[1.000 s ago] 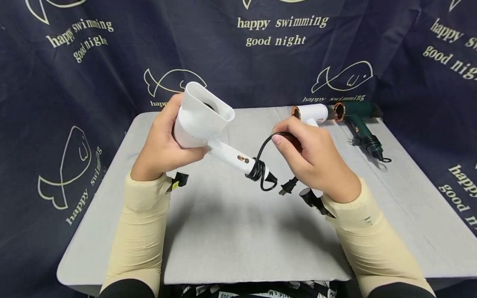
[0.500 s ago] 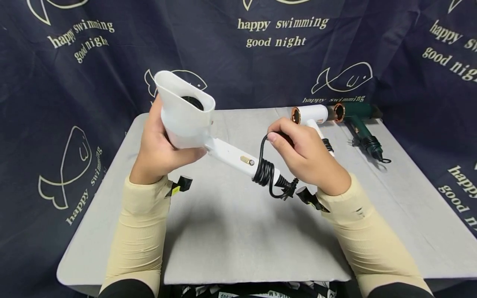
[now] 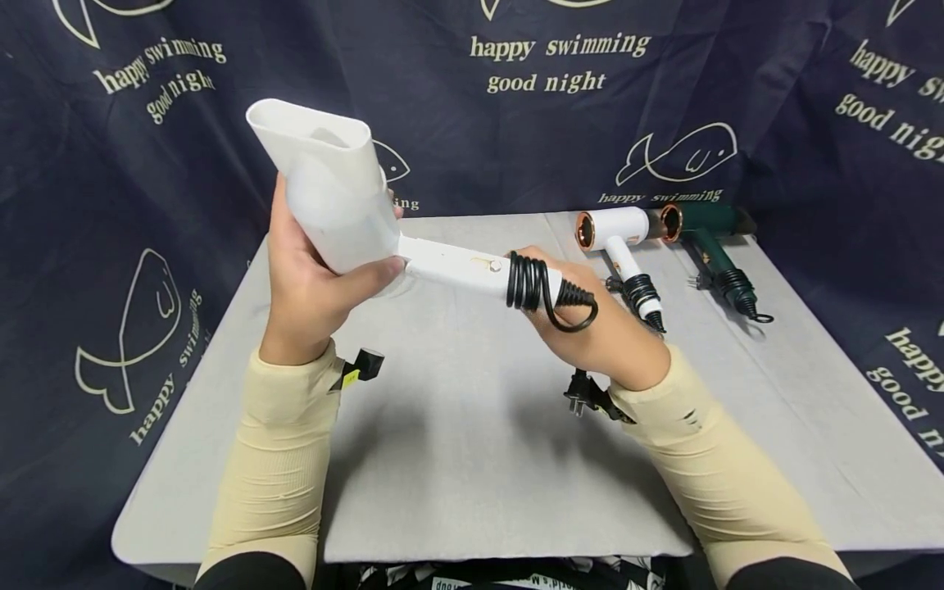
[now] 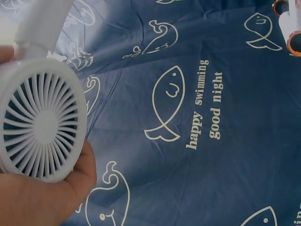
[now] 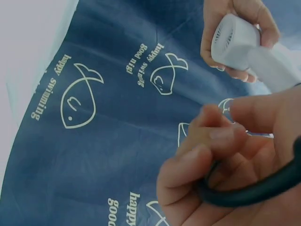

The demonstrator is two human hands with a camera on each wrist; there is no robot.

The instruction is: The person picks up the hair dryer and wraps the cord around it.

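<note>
My left hand (image 3: 298,287) grips the body of a white hair dryer (image 3: 339,197) above the table, its flattened nozzle pointing up and to the left. Its slotted round back end (image 4: 44,122) shows in the left wrist view. The dryer's handle (image 3: 457,266) runs right, with black cord (image 3: 524,281) coiled several times round its end. My right hand (image 3: 608,336) is behind that handle end, partly covered by it. In the right wrist view its curled fingers (image 5: 183,165) hold a length of the black cord (image 5: 249,190). The plug (image 3: 578,393) hangs below the right hand.
At the table's back right lie a second white hair dryer (image 3: 619,229) and a dark green hair dryer (image 3: 711,220), both with cords wrapped round their handles. A grey cloth covers the table (image 3: 472,475). Dark blue printed curtains (image 3: 472,139) stand behind and beside it.
The held dryer has tilted, its nozzle swinging left and up and its handle turning more level. My right hand has moved left, from beside the handle's end to behind it.
</note>
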